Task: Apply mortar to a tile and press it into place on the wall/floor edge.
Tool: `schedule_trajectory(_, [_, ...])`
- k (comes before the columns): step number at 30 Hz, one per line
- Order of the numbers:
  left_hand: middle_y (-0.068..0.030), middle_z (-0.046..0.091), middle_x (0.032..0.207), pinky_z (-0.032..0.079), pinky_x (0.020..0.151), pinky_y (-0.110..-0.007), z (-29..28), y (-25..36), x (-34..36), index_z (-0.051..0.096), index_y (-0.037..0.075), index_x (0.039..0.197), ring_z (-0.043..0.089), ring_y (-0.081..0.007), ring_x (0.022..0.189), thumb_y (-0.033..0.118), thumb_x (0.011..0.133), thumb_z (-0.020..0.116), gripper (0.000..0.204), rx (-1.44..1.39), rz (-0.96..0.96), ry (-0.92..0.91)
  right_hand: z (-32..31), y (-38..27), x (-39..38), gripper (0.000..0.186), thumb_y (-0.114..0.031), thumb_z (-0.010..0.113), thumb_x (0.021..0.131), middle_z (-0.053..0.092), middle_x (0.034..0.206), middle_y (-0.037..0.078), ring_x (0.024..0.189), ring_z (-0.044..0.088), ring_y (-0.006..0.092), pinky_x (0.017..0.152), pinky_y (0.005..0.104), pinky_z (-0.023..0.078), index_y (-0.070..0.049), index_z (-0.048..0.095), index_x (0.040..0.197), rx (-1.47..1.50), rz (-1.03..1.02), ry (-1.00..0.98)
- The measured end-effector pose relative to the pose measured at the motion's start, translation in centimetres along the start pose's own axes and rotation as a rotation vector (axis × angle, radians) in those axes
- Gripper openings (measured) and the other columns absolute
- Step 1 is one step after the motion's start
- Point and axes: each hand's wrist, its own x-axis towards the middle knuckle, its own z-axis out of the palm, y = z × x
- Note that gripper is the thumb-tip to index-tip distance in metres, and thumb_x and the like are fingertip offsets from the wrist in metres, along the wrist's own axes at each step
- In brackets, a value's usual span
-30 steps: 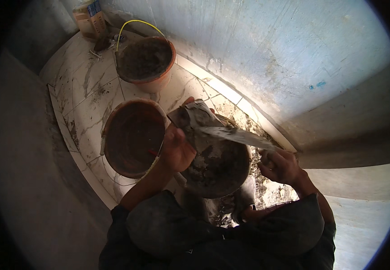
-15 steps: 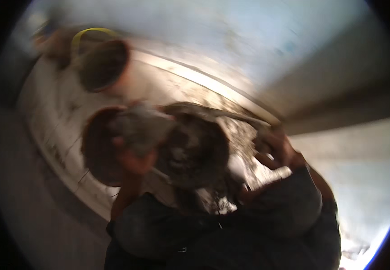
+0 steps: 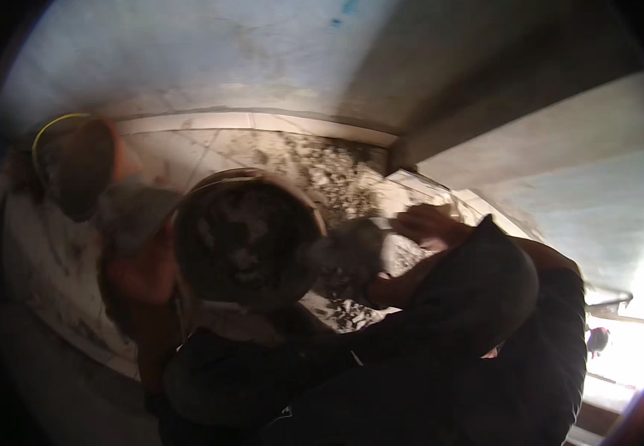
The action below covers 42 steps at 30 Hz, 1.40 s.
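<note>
My left hand (image 3: 143, 264) grips a grey, mortar-smeared flat piece (image 3: 132, 212) beside the large round bucket (image 3: 249, 286), which holds dark, lumpy grey material. My right hand (image 3: 426, 223) is closed on a trowel, whose blurred blade (image 3: 348, 245) angles down toward that bucket's right rim. Behind my left hand stands an orange bucket (image 3: 84, 167) with a yellow handle, its contents dark and blurred. The bucket that was at my left earlier is now mostly hidden by my hand and arm.
A pale blue wall (image 3: 210, 52) rises above tile skirting, meeting another wall (image 3: 582, 178) at a dark corner. Grey debris (image 3: 322, 163) is scattered over the marble-patterned floor tiles (image 3: 47, 275). Bright light comes in at the lower right.
My view has swung right, bringing the corner and bright opening into sight. My left hand with the flat piece has moved leftward off the bucket; the trowel has dropped toward the bucket's rim.
</note>
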Motion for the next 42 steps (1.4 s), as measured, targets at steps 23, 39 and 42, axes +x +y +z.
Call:
schedule_trajectory(23, [-0.0075,0.044,0.131,0.054,0.088,-0.035,0.8,-4.7,2.5,0.020,0.013,0.145,0.050,-0.0221,0.118,0.019,0.081,0.074,0.084,0.362,0.187,0.180,-6.7,2.4,16.0,0.022,-0.009,0.071,0.075,0.056,0.067,0.009,0.053,0.058,0.0249,0.044,0.0348,0.046,-0.003,0.053,0.085,0.455,-0.076,0.231])
schedule_trajectory(39, [-0.0171,0.034,0.146,0.032,0.111,-0.048,-2.3,-5.2,3.7,0.029,0.003,0.143,0.033,-0.0318,0.135,0.035,0.098,0.047,0.057,-0.046,0.091,-0.105,-0.6,-1.0,15.5,0.028,-0.005,0.071,0.073,0.058,0.073,0.010,0.056,0.059,0.0254,0.043,0.0348,0.047,0.001,0.058,0.097,0.243,0.161,0.517])
schedule_trajectory(42, [-0.0129,0.053,0.132,0.039,0.105,-0.050,-1.0,-3.5,4.1,0.043,0.006,0.136,0.053,-0.0313,0.119,0.037,0.100,0.040,0.049,0.023,0.094,0.140,-2.0,0.1,12.2,0.029,-0.011,0.069,0.073,0.058,0.076,0.009,0.056,0.058,0.0236,0.044,0.0339,0.047,-0.001,0.058,0.098,0.243,-0.013,0.360])
